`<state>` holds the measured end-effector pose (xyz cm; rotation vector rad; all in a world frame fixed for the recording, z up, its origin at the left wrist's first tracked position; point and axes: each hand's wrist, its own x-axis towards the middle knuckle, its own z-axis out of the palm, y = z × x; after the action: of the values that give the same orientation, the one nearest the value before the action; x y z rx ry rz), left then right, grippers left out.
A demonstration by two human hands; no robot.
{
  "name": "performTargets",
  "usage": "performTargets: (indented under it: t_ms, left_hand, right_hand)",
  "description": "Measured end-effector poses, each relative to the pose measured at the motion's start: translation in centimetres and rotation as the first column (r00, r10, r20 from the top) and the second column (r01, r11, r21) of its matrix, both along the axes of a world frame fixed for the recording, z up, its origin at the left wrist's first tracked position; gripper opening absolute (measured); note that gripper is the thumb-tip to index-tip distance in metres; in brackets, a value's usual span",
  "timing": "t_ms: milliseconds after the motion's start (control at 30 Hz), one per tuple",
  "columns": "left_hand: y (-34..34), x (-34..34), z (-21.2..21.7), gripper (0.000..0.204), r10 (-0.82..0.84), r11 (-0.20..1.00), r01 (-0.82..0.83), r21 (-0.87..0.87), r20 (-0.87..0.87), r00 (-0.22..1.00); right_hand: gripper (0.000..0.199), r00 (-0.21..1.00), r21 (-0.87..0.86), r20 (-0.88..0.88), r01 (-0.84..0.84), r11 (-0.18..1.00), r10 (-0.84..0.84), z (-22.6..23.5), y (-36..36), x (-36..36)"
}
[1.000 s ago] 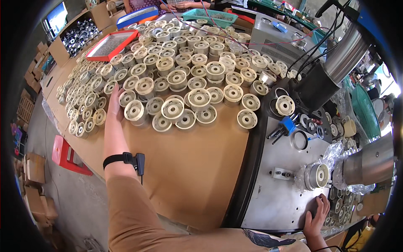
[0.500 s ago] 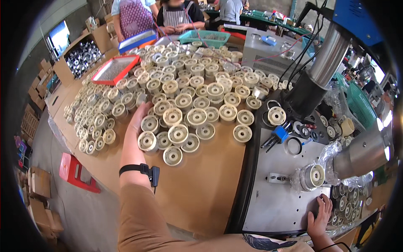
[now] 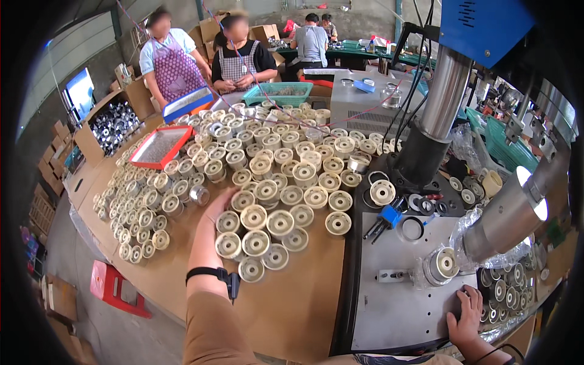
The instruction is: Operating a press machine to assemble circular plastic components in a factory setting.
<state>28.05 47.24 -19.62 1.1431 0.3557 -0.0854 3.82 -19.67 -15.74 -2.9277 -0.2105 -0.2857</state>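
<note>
My left hand (image 3: 220,207) lies stretched out along the left side of a group of cream-coloured round wheel-like parts (image 3: 253,217) on the brown tabletop, its fingertips partly hidden among them. The fingers look extended, not wrapped round a part. A single shinier part (image 3: 199,194) stands just left of this hand. On the grey metal plate (image 3: 395,316) of a machine, my right hand (image 3: 466,313) rests with its fingers apart and nothing in it. Beyond it, one cream part (image 3: 444,264) sits on its side, amid clear plastic film, below a thick metal cylinder (image 3: 508,225).
A steel column (image 3: 447,91) with a blue head (image 3: 483,30) rises at the right. A blue clamp-like tool (image 3: 389,214) and a dark ring (image 3: 412,228) lie on the plate. Red tray (image 3: 161,147) and green basket (image 3: 278,94) stand farther back. Two people in aprons stand across the table.
My view has tilted upward. The left hand has come nearer, and the group of parts beside it has shifted right and toward me, leaving a gap on its left. My right hand stays on the plate.
</note>
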Motion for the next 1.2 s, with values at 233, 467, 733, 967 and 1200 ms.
performTargets:
  t_ms: [233,467,733,967,1200]
  left_hand:
    - [-2.7,-1.4,0.8,0.036,-0.022,0.999,0.016,-0.050,-0.131,0.991]
    - [-11.3,-4.3,8.1,0.026,-0.059,0.983,0.061,0.172,-0.015,0.998]
    - [-5.1,-1.9,-3.3,0.039,-0.157,0.979,0.141,0.148,0.099,0.983]
    - [-7.4,-3.1,-1.6,0.041,-0.256,0.840,0.138,0.524,0.159,0.954]
    - [-8.8,-4.8,-2.7,0.046,-0.126,0.992,0.126,0.005,0.072,0.989]
  right_hand:
    - [0.062,0.999,0.026,0.020,-0.041,0.999,0.041,0.1,0.0,0.0]
    - [0.069,0.999,0.053,-0.034,-0.005,0.999,0.007,-0.4,-0.7,-0.2]
    - [0.068,1.000,0.062,-0.010,-0.017,0.998,0.017,-0.3,-0.8,-0.4]
    - [0.067,1.000,0.059,0.006,-0.010,0.998,0.010,0.1,-0.7,-0.5]
    - [0.067,0.999,0.049,0.041,-0.030,0.998,0.028,-0.2,-0.6,-0.3]
